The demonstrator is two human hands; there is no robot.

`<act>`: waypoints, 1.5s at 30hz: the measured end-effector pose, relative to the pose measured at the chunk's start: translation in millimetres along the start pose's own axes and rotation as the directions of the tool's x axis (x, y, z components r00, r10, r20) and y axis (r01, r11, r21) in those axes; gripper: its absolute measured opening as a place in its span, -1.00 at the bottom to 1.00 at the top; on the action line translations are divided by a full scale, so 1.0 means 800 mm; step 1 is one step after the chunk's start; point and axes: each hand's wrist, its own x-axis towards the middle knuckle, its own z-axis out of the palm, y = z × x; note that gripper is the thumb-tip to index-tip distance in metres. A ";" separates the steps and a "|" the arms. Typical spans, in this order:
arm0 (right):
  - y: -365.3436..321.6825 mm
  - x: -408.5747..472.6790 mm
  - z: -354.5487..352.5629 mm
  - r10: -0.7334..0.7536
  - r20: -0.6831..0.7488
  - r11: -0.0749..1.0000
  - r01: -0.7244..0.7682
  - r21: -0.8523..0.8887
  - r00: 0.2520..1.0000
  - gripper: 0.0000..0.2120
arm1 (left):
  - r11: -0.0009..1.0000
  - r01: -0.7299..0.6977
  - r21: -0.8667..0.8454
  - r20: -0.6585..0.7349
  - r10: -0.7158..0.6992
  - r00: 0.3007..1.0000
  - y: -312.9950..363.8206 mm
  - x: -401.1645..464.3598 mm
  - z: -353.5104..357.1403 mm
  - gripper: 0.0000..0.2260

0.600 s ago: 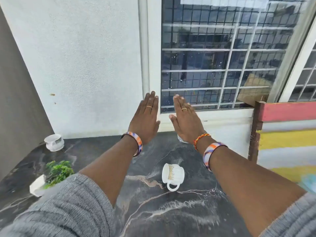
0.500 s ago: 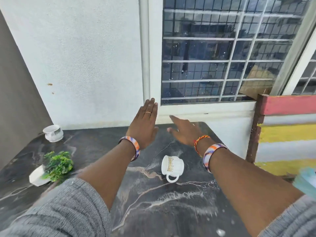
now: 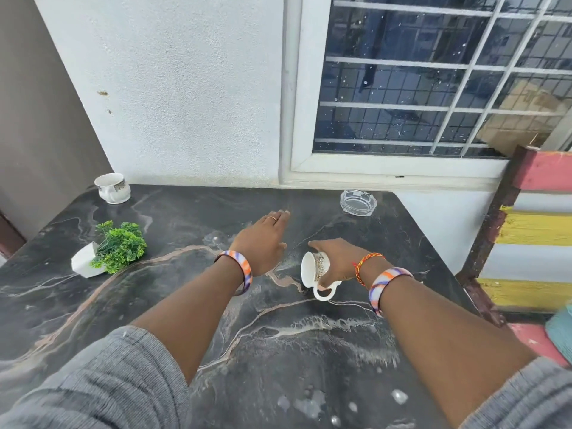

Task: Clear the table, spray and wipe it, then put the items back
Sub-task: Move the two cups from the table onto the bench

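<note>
On the black marble table (image 3: 309, 351) a white cup with gold trim (image 3: 313, 269) lies tipped on its side, its mouth facing left. My right hand (image 3: 340, 258) curls over it and grips its body, the handle sticking out below. Just left of the cup, my left hand (image 3: 263, 239) hovers above the table with fingers straight and holds nothing. A second white cup (image 3: 113, 188) stands upright at the far left corner. A small green plant in a white pot (image 3: 108, 250) lies tipped at the left. A clear glass ashtray (image 3: 354, 202) sits at the far right.
A white wall and a barred window (image 3: 433, 82) stand behind the table. A painted wooden rack (image 3: 532, 230) with red and yellow slats stands close to the table's right edge. Pale wet spots (image 3: 309, 404) mark the near part of the tabletop.
Both hands have come down from in front of the window to the table. My right hand has taken hold of the tipped cup. The camera now looks lower, showing the ashtray.
</note>
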 end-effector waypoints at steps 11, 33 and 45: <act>-0.030 0.054 -0.004 -0.168 -0.008 0.955 0.165 0.246 0.986 -0.54 | 0.959 0.250 -0.132 0.009 -0.251 0.968 -0.068 0.002 -0.003 -0.75; -0.220 0.257 0.013 0.204 -0.159 0.315 0.089 0.945 0.966 -0.55 | 0.485 0.802 -0.349 -0.059 -0.865 0.498 -0.478 0.098 -0.009 -0.63; -0.147 0.180 -0.006 0.331 -0.235 0.197 0.176 0.964 0.914 -0.51 | 0.704 0.557 -0.441 -0.203 -0.683 0.702 -0.337 0.116 -0.048 -0.49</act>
